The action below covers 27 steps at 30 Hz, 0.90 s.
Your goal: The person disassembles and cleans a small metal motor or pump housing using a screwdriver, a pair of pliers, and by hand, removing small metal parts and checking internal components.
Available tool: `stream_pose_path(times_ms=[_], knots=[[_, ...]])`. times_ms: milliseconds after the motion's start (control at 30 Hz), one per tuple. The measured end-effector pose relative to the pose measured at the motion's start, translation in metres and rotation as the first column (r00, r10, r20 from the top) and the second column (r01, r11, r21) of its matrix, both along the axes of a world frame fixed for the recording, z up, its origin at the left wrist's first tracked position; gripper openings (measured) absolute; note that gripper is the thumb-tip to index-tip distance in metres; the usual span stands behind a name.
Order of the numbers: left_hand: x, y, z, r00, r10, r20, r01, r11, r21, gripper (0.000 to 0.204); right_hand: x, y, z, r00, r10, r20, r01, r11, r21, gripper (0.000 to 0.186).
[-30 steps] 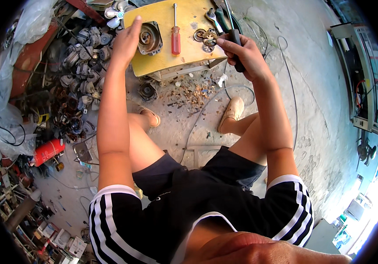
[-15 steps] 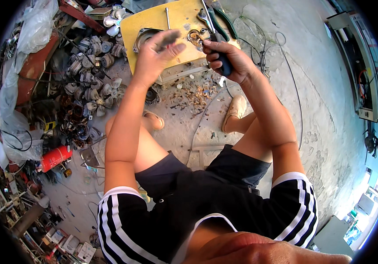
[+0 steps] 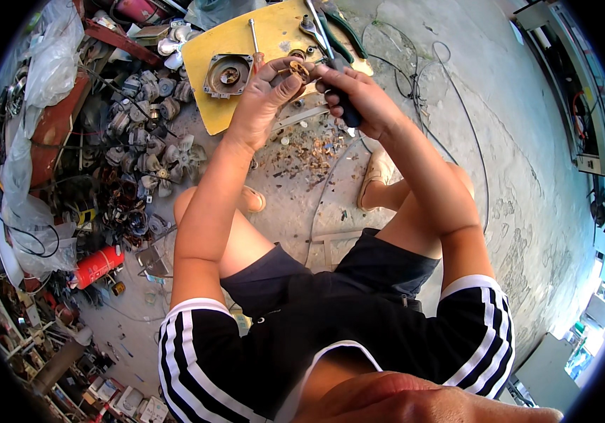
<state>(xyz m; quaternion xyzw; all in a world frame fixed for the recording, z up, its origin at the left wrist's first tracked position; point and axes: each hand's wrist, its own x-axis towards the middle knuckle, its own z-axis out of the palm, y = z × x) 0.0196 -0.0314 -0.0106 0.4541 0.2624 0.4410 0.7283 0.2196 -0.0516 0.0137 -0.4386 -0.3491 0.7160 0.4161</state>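
My left hand (image 3: 267,102) grips a small brownish round metal part (image 3: 298,69), raised over the front of the yellow board (image 3: 208,113). My right hand (image 3: 366,102) is closed around the black handle (image 3: 349,109) of a long metal tool, its fingertips beside that small part. On the board, a square metal motor housing (image 3: 218,88) with a round centre lies at the left. A screwdriver (image 3: 252,32) lies behind my left hand, largely hidden by it. A ratchet wrench (image 3: 308,27) and green-handled pliers (image 3: 350,41) lie at the back right, with small round parts nearby.
A heap of old motors and fan blades (image 3: 147,141) lies at the left, with plastic sheeting (image 3: 54,77) and a red cylinder (image 3: 98,266). Cables (image 3: 445,56) run across the concrete floor at the right, near a metal-framed unit (image 3: 570,92). Scraps (image 3: 316,158) lie between my feet.
My left hand has left the motor housing, moved right and taken hold of the small round part beside my right hand. My right hand still holds the black-handled tool.
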Motion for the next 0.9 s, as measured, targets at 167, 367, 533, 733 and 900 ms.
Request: stream_pose_path(times_ms=[167,367,533,733,900], knots=[[-0.020,0.013,0.009,0.992,0.116,0.049,-0.113,0.992,-0.056,0.050,0.009,-0.001,0.005,0.962,-0.109,0.248,0.006,0.924,0.383,0.034],[-0.053,0.032,0.009,0.968,0.224,0.115,-0.218,0.974,-0.063,0.046,0.005,-0.005,0.008,0.834,-0.094,0.544,-0.188,0.878,0.441,0.039],[-0.056,0.030,0.015,0.955,0.273,0.115,-0.268,0.962,-0.055,0.042,0.009,-0.009,0.026,0.759,0.091,0.645,-0.384,0.862,0.330,0.044],[-0.052,0.026,0.011,0.969,0.246,-0.003,-0.245,0.969,0.025,0.040,0.004,-0.010,0.022,0.733,0.059,0.678,-0.422,0.821,0.385,0.046],[-0.050,0.025,0.013,0.971,0.238,0.001,-0.237,0.970,0.057,0.039,0.003,-0.010,0.020,0.687,0.025,0.726,-0.429,0.821,0.378,0.046]])
